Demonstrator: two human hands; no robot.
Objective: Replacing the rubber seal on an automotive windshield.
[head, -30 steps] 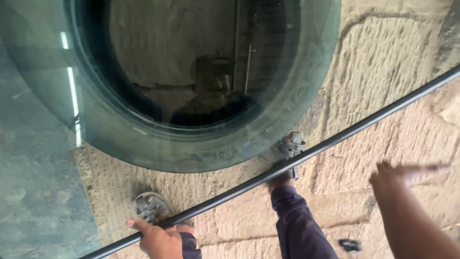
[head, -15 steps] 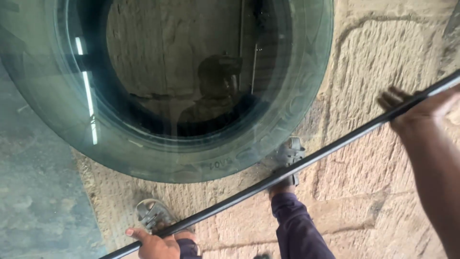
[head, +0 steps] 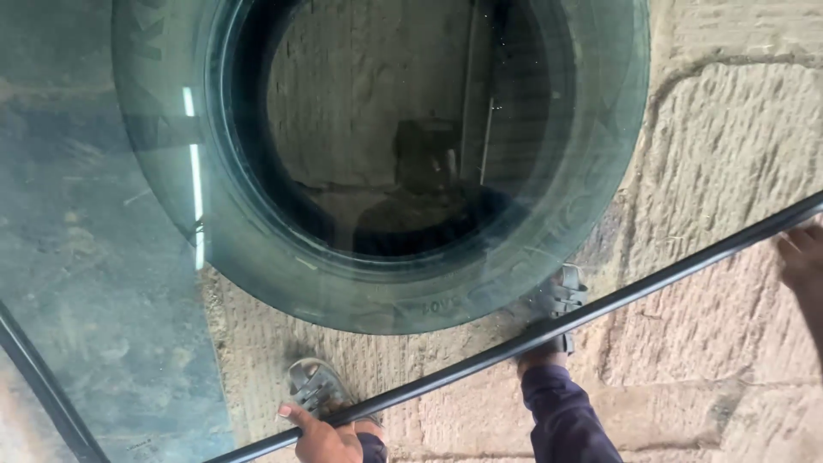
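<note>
Right hand (head: 804, 257) now lower on glass pane's (head: 360, 214) rubber edge (head: 600, 309)

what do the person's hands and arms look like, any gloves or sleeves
Both hands are bare: no gloves, rings or watch show. Of the left hand only the fingers and knuckles appear at the bottom edge; the dark blue cloth beside it may be a cuff or trousers, unclear. The right hand is cut off by the frame edge, with no sleeve visible.

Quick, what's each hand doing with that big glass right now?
Left hand: gripping the black edge of the glass pane, forefinger stretched along it.
Right hand: at the same edge, far right, mostly out of frame; grip cannot be told.
</note>
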